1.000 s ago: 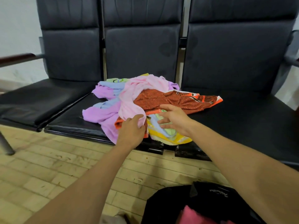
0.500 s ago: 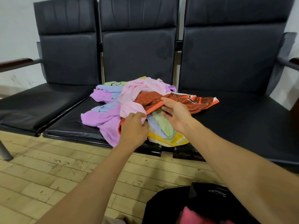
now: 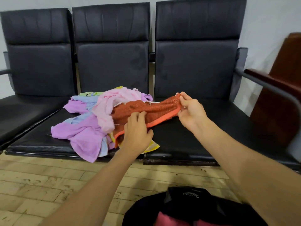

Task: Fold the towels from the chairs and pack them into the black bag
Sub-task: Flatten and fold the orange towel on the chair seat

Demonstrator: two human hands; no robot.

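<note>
Three joined black chairs (image 3: pixel 195 141) | heap of coloured towels (image 3: pixel 84 132) on middle seat, hanging over its front edge | orange towel (image 3: pixel 156 110) stretching over right seat | black bag (image 3: pixel 187 207) on wooden floor (image 3: pixel 40 185) below the front edge

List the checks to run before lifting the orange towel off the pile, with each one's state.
1. Right hand pinches the far end of the orange towel: ok.
2. Left hand grips its near hem: ok.
3. Towel free of the pile: not ok. The pink towel drapes over its left end.
4. Room to spread it: ok. Bare cushion of the right chair seat shows beside the pile.
5. Black bag open: ok. Pink cloth shows inside it.
6. Whether the towel's left corners are snagged underneath: cannot tell, as they are hidden.
</note>
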